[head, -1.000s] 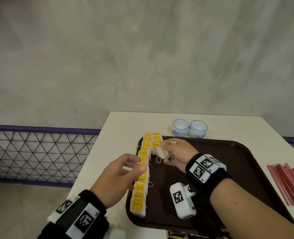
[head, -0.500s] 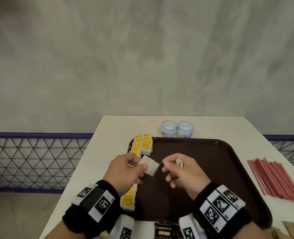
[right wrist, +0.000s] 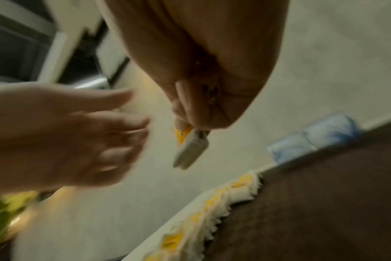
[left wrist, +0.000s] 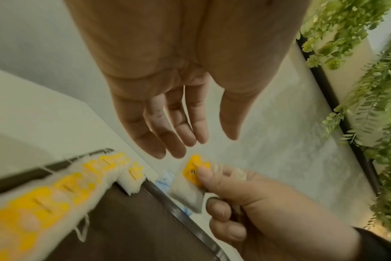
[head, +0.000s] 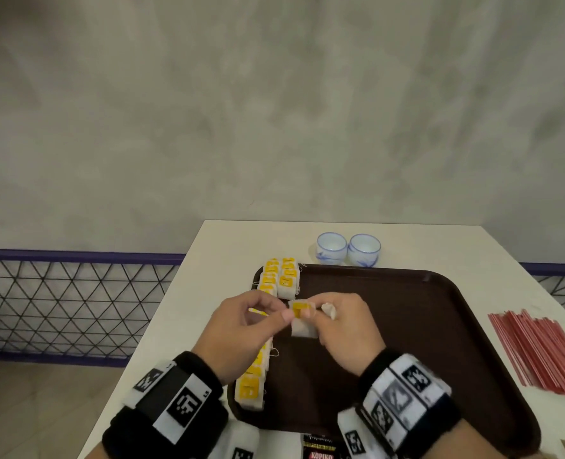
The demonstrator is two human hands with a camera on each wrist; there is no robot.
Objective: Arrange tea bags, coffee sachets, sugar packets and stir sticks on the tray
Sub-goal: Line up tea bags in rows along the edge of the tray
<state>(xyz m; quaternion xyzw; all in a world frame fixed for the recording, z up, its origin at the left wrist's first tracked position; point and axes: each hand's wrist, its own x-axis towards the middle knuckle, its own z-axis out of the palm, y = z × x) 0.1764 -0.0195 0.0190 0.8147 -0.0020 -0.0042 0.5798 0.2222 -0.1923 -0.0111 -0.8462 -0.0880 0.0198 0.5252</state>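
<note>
Over the brown tray [head: 440,326] my right hand [head: 307,314] pinches a tea bag [head: 302,327] by its yellow tag, and the white bag hangs below. The left wrist view shows the same pinch by the right hand [left wrist: 201,176] on the tea bag [left wrist: 188,192]. A second small white piece [head: 329,309] sticks out of that hand. My left hand [head: 274,313] is just left of the bag, its fingers [left wrist: 179,141] relaxed and holding nothing. A row of yellow-tagged tea bags [head: 251,389] lines the tray's left edge up to the far corner [head: 281,276].
Red stir sticks [head: 539,352] lie on the white table right of the tray. Two blue-and-white cups [head: 331,248] [head: 364,250] stand behind it. A black coffee sachet [head: 321,450] lies at the near edge. The table's left edge drops to a wire fence [head: 59,309].
Half a second ago my left hand pinched the tea bag. The hands came together, the right hand took it by the yellow tag, and the left fingers let go.
</note>
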